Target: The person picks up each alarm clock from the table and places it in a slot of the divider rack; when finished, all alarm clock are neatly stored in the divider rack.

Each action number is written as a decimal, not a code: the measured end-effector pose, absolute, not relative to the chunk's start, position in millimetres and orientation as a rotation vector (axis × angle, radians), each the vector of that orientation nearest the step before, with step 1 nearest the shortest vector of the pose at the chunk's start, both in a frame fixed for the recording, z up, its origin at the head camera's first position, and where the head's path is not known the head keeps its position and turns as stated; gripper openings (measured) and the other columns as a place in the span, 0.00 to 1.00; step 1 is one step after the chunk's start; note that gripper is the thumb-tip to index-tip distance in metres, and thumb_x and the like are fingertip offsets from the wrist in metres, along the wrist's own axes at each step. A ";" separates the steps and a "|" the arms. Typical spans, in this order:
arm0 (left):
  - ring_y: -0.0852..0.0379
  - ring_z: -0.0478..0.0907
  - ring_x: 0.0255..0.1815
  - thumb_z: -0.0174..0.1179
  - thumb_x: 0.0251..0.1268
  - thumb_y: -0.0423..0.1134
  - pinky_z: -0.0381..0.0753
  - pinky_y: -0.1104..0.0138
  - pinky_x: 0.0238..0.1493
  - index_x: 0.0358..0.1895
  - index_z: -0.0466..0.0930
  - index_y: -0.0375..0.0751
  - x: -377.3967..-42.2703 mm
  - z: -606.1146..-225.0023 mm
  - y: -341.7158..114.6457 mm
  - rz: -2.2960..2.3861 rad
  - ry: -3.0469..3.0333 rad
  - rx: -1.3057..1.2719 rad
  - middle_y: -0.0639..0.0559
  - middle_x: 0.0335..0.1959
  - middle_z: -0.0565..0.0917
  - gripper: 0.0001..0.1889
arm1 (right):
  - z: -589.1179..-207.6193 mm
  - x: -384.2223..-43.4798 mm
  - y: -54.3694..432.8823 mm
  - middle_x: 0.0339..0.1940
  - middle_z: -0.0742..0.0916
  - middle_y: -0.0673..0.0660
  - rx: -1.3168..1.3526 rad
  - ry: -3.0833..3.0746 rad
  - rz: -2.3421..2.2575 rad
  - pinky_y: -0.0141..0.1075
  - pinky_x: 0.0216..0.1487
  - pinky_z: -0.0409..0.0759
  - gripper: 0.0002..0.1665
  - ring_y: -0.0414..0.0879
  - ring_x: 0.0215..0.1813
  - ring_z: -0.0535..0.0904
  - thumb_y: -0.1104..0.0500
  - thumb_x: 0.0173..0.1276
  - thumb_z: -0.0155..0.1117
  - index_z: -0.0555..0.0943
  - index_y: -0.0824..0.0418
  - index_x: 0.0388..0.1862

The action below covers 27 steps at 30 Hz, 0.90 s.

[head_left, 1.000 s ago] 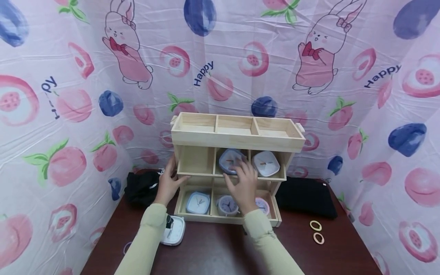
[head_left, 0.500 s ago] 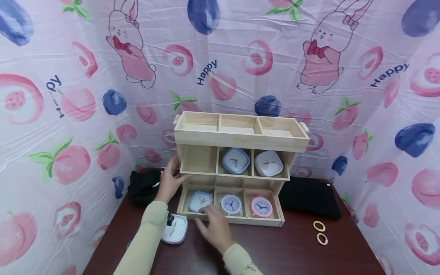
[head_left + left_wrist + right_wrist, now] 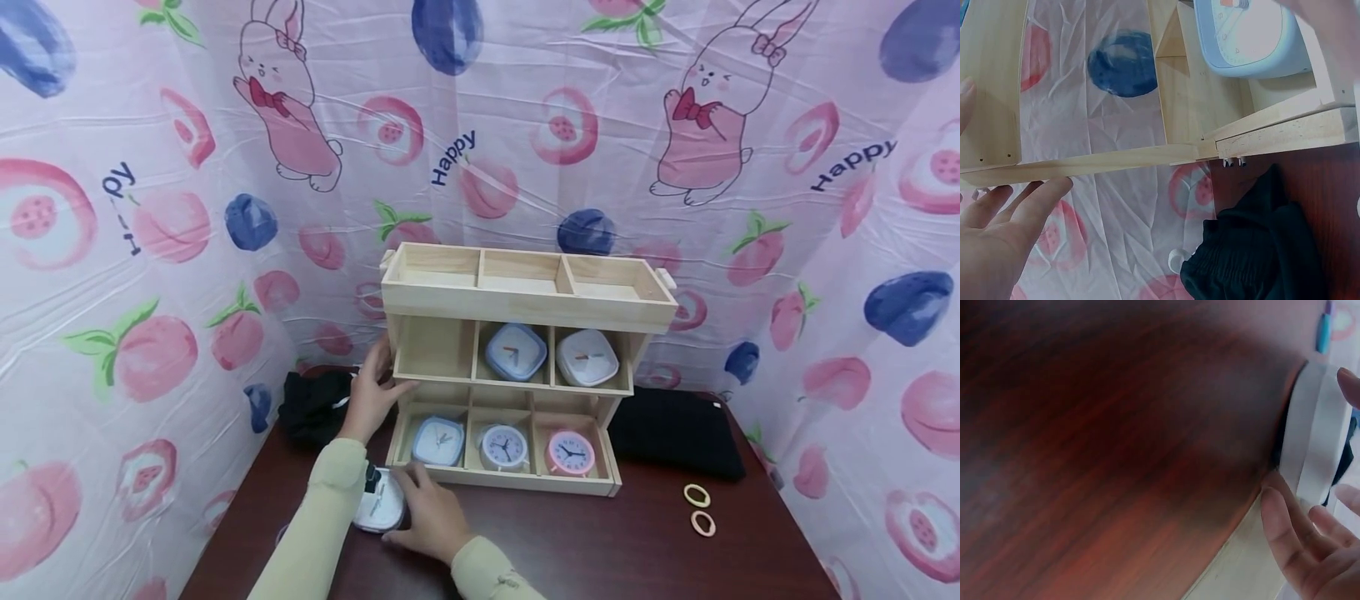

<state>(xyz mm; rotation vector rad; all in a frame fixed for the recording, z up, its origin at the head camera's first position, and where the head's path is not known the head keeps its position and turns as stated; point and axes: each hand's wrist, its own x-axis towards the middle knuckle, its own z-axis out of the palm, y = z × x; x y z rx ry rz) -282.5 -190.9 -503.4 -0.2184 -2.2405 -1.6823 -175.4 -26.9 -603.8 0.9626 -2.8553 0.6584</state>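
Note:
A tiered wooden storage box [image 3: 517, 310] stands on the table, with clocks in its compartments. My left hand [image 3: 369, 398] holds its left side at the middle tier, thumb in front and fingers along the outer side board. A white square alarm clock [image 3: 381, 502] lies on the table, partly behind the left sleeve. At its right edge is my right hand [image 3: 431, 512], thumb and fingers spread beside the clock; in the right wrist view the fingertips are close to the clock's side [image 3: 1310, 431]. Blue [image 3: 515, 352] and white [image 3: 587, 357] clocks sit in the middle tier, whose left compartment holds nothing.
The bottom tier holds a blue square clock [image 3: 438, 442], a white round clock [image 3: 503, 447] and a pink round clock [image 3: 570, 452]. Black cloth [image 3: 311, 408] lies left of the box, a black folded item [image 3: 678, 435] right. Two rings [image 3: 697, 495] lie at the right.
My right hand has come down from the middle-tier clocks, passed left in front of the bottom tier, and reached the white clock on the table. My left hand stays at the box's side.

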 end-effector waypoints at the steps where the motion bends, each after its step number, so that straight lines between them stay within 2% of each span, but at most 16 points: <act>1: 0.39 0.69 0.82 0.77 0.63 0.32 0.77 0.44 0.76 0.86 0.58 0.55 -282.6 -503.3 -190.9 -1.684 -2.241 -0.218 0.42 0.85 0.66 0.51 | -604.2 -175.7 -29.9 0.68 0.76 0.51 0.967 -2.853 0.650 0.32 0.40 0.86 0.60 0.40 0.40 0.84 0.34 0.53 0.87 0.70 0.48 0.81; 4: 0.38 0.68 0.82 0.77 0.63 0.33 0.77 0.44 0.77 0.86 0.58 0.55 -282.3 -503.1 -190.9 -1.688 -2.240 -0.218 0.42 0.85 0.65 0.51 | -603.5 -175.7 -39.1 0.66 0.76 0.52 0.956 -2.861 0.617 0.31 0.38 0.85 0.60 0.40 0.41 0.83 0.32 0.51 0.87 0.71 0.49 0.80; 11: 0.38 0.68 0.82 0.77 0.64 0.31 0.76 0.45 0.77 0.86 0.57 0.54 -280.5 -503.1 -190.7 -1.702 -2.233 -0.213 0.41 0.85 0.65 0.51 | -604.8 -174.8 -51.9 0.66 0.77 0.54 0.853 -2.892 0.584 0.35 0.44 0.89 0.63 0.46 0.50 0.87 0.32 0.46 0.89 0.74 0.54 0.77; 19: 0.39 0.67 0.83 0.76 0.65 0.32 0.76 0.44 0.77 0.87 0.56 0.54 -279.7 -502.1 -189.8 -1.714 -2.232 -0.215 0.42 0.85 0.64 0.51 | -607.9 -170.9 -38.0 0.68 0.78 0.55 0.797 -2.920 0.691 0.34 0.46 0.89 0.64 0.46 0.46 0.87 0.36 0.40 0.93 0.75 0.59 0.74; 27: 0.39 0.69 0.82 0.76 0.64 0.31 0.78 0.45 0.76 0.86 0.56 0.53 -280.7 -502.8 -189.2 -1.692 -2.236 -0.198 0.42 0.85 0.65 0.51 | -609.6 -160.0 -14.4 0.57 0.81 0.50 0.857 -2.854 0.750 0.32 0.45 0.88 0.58 0.42 0.42 0.85 0.40 0.38 0.93 0.78 0.61 0.66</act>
